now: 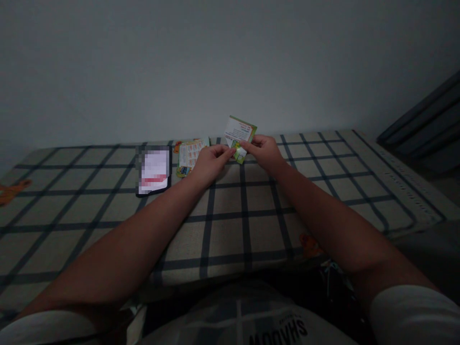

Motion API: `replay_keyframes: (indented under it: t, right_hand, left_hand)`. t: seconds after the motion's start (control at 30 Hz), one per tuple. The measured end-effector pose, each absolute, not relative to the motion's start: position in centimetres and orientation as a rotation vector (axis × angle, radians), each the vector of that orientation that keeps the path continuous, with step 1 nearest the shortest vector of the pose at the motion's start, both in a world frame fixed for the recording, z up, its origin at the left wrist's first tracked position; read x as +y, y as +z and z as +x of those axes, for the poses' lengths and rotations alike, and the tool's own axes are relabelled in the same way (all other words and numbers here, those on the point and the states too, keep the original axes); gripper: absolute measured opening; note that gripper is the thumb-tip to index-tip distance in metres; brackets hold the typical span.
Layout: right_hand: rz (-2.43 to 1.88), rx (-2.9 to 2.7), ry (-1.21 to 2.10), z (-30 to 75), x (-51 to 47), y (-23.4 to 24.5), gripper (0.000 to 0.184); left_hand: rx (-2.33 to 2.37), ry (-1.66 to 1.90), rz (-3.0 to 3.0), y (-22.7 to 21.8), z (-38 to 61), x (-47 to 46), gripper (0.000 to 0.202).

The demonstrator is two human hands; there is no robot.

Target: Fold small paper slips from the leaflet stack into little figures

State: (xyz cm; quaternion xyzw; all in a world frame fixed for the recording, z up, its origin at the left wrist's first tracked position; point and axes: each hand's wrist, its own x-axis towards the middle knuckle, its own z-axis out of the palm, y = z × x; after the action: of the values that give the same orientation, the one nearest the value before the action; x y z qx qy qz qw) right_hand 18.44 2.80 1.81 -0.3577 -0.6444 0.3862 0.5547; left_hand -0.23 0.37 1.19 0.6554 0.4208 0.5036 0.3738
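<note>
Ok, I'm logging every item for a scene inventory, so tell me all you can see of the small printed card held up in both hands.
The card is a small, thin rectangle, seemingly paper or card, with a green border and a white panel of tiny red and dark print, unreadable here. It stands tilted above the checked cloth, by the wall. The left hand and right hand pinch its lower edge.

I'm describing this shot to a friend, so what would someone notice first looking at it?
Both hands meet at the far middle of the checked cloth: the left hand and right hand together pinch a small green-edged printed card, lifted and tilted. Left of them a tablet with a lit screen lies flat, with another printed card lying between it and the left hand.
</note>
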Motion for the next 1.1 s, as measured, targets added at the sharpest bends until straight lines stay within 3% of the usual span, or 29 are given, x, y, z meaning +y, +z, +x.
replay_keyframes:
  t: [0.33,0.73,1.1]
  right_hand:
    - [-0.822,-1.405,0.929,17.92,2.99,1.24,0.052]
    - [-0.793,-1.351,0.951,17.8,3.24,0.77,0.048]
    - [-0.855,-1.472,0.99,18.04,2.96,1.08,0.05]
  left_hand:
    - [1.143,1.182,1.689,1.58,0.15,-0.48,0.043]
    - [1.102,1.2,1.626,1.55,0.75,-0.61,0.025]
    - [0.989,1.213,1.492,1.64,0.59,-0.6,0.036]
